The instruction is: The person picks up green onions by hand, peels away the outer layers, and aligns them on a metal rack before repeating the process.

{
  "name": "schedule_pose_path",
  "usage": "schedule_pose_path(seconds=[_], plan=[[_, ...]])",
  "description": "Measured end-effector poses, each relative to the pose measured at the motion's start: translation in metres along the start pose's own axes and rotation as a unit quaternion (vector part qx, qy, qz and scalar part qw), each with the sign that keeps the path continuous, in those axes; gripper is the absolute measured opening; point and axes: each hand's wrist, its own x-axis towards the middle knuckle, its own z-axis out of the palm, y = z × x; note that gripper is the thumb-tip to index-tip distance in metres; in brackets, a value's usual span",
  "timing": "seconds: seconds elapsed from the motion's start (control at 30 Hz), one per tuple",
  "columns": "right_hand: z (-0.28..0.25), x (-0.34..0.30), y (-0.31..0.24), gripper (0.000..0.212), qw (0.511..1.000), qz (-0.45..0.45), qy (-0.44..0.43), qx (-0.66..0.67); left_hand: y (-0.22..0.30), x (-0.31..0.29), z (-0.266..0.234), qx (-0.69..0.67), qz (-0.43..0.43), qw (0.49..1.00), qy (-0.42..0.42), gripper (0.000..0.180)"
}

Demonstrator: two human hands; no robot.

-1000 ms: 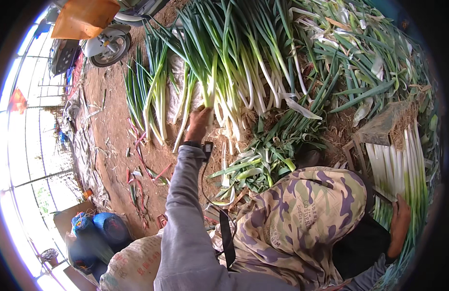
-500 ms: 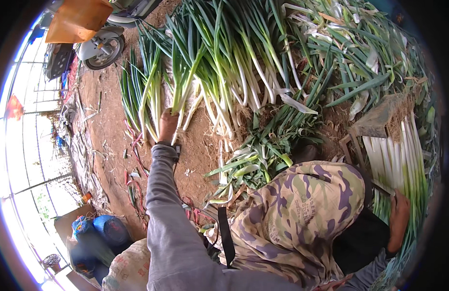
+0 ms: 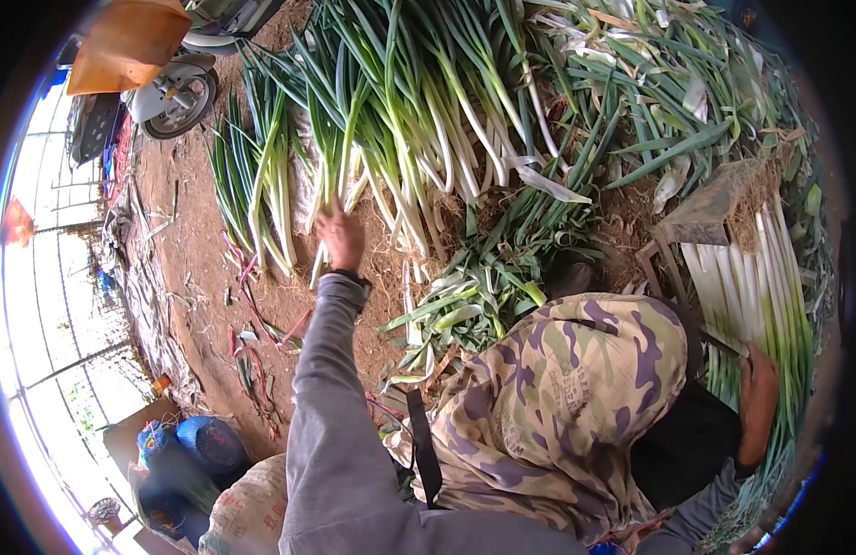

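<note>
My left hand [image 3: 341,239] reaches forward over the white root ends of a row of long green onions [image 3: 418,176]. Its fingers are loosely spread beside a thin white stalk [image 3: 320,229]; whether they touch it I cannot tell. At the right, my right hand [image 3: 759,393] lies on the edge of a bundle of green onions [image 3: 765,291], their roots against a wooden board [image 3: 701,217]. Its fingers are curled at the end of a narrow blade-like strip [image 3: 724,341]; part of the grip is hidden.
A heap of stripped leaves [image 3: 668,111] covers the far right, and more trimmings [image 3: 488,310] lie before me. Camouflage cloth [image 3: 557,407] is over my lap. Red strings [image 3: 247,347] lie on the dirt floor. Blue rolls [image 3: 210,442] and a sack [image 3: 247,509] stand at lower left, a motorbike wheel [image 3: 183,102] at upper left.
My left hand has loosened from the stalks it was closed around, and its fingers now spread. The whole view has shifted slightly. My right hand stays at the bundle.
</note>
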Motion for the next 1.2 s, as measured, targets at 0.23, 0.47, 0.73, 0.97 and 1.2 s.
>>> schedule_pose_path(seconds=[0.23,0.47,0.73,0.97,1.2], plan=[[0.02,0.01,0.002,0.033,0.998,-0.041,0.023,0.03,0.063,-0.021,-0.007,-0.09,-0.017,0.995,-0.043,0.092],[0.017,0.004,0.003,0.034,0.999,-0.038,0.026,0.017,0.07,-0.022,0.02,-0.259,-0.106,0.957,-0.074,0.08],[0.016,0.001,0.005,0.034,0.999,-0.03,0.021,-0.002,-0.018,0.005,0.008,-0.258,-0.085,0.959,-0.086,0.052],[0.016,0.004,0.004,0.035,1.0,-0.026,0.008,0.005,-0.006,0.007,-0.003,-0.185,-0.069,0.967,-0.162,0.059],[0.012,0.001,0.004,0.034,1.0,-0.023,0.012,-0.012,0.105,0.004,-0.002,-0.23,0.021,0.969,-0.09,0.054]])
